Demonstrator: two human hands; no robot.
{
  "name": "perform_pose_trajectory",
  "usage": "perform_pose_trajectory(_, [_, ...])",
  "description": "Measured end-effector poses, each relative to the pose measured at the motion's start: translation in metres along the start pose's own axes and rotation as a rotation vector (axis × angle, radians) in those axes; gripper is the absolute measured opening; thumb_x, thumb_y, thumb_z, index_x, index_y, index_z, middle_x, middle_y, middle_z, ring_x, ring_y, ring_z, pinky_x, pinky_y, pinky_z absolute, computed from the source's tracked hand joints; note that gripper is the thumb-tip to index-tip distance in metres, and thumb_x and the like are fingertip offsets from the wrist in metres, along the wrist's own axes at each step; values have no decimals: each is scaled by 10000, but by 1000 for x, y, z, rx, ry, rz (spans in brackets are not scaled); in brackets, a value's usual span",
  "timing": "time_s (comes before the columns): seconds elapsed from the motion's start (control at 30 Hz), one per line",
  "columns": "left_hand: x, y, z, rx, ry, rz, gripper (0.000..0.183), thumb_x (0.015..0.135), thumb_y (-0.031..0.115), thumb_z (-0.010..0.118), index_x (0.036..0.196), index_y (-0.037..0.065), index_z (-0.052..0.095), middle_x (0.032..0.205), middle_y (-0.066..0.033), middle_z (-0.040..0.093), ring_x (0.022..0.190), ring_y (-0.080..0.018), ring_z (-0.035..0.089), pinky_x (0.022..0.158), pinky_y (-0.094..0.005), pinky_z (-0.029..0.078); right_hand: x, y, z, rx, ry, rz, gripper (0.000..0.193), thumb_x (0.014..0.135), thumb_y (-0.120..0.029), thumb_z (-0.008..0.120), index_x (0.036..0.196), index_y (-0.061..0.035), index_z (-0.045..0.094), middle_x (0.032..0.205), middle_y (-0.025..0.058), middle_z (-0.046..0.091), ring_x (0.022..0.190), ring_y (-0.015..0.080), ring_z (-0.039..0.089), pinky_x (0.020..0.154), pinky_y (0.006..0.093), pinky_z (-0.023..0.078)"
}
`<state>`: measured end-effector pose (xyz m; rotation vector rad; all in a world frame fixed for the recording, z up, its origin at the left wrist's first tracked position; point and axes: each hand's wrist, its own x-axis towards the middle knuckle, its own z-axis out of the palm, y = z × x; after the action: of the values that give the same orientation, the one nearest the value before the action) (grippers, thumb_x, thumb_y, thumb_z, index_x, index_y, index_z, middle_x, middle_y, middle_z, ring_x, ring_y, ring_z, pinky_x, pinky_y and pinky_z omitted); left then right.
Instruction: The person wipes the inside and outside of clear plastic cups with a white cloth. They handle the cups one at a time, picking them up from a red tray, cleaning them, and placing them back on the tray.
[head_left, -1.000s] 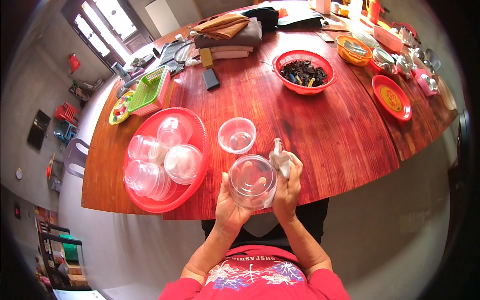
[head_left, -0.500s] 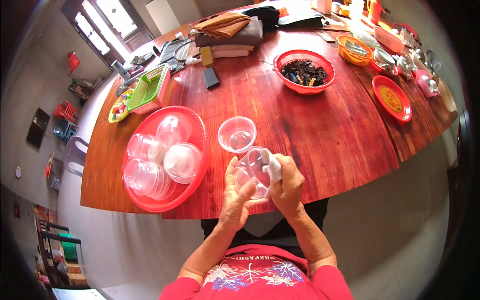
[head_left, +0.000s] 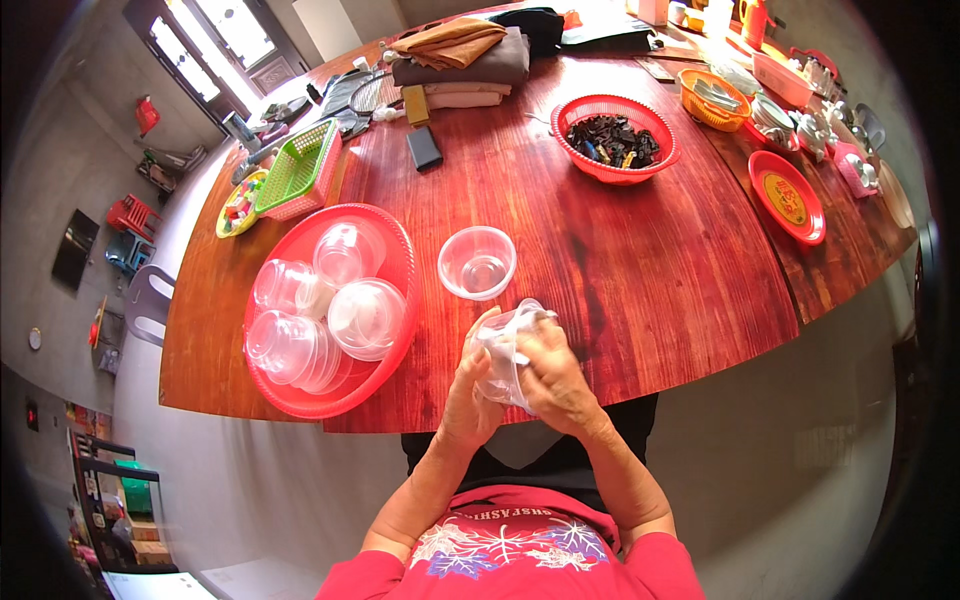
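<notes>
- Two hands are working at the near edge: the left hand [head_left: 468, 398] is curling its fingers around one clear bowl [head_left: 494, 372], and the right hand [head_left: 560, 385] is bunching one white cloth [head_left: 524, 318] against the bowl's mouth; how deep its fingers are reaching cannot be told.
- The held bowl is tilting, its mouth facing right.
- One second bowl [head_left: 478, 262] is standing upright just beyond the hands.
- One red tray [head_left: 402, 262] is lying to the left, holding four groups of clear bowls [head_left: 366, 318]; the bowls within each are overlapping too much for counting.
- One red basket [head_left: 616, 172] of dark pieces is sitting at the far right.
- One red plate [head_left: 786, 198] and one orange basket [head_left: 712, 118] are resting farther right.
- One green basket [head_left: 295, 178] is standing at the far left.
- One pile of folded cloths [head_left: 460, 65] is lying far off.
- The glossy red-brown wooden surface [head_left: 660, 290] is showing a seam on the right.
- Beyond, one door [head_left: 272, 75] is letting in light at the far left, and a grey chair [head_left: 150, 305] is standing left.
</notes>
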<state>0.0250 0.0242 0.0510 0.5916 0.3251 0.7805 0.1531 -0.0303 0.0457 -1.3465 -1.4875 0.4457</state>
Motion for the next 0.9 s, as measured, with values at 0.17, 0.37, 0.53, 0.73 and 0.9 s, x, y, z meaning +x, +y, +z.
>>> perform_pose_trajectory(0.17, [-1,4,-8,-15,-31,7,666,916,353,525,1444,58,247,1325,-186,473,1208,-305,503,1018,-429,420,-8,-10,-8,-113,-287,-118,356,872,-136,541,1204,-8,521,1236,244,473,1145,417,430,1045,481,329])
perform_pose_trajectory(0.37, [1,7,-7,20,-79,21,655,912,464,494,1438,142,270,1280,-203,483,1060,-376,583,860,-464,519,-11,-26,-7,253,-342,-194,318,840,-63,547,1147,11,514,1072,199,510,1058,394,455,950,472,375])
perform_pose_trajectory(0.53, [3,13,-5,8,-90,85,688,891,470,513,1443,154,251,1292,-218,469,1052,-420,574,795,-455,536,-7,-44,9,229,-133,-263,447,751,-16,675,1161,32,505,1085,239,531,1018,427,488,900,497,412])
perform_pose_trajectory(0.73, [-9,33,2,109,-55,-30,706,900,458,523,1430,72,262,1265,-240,504,1067,-380,577,865,-455,516,-7,-34,3,-261,-83,-526,290,690,-154,696,939,-20,629,1068,129,599,1001,257,560,870,407,434])
perform_pose_trajectory(0.9, [0,39,-9,139,-64,-201,794,894,482,561,1463,53,211,1288,-217,504,1165,-280,543,986,-395,445,-18,-8,-2,-377,-92,-495,310,684,-134,684,982,-64,637,1054,93,601,951,237,565,799,376,446])
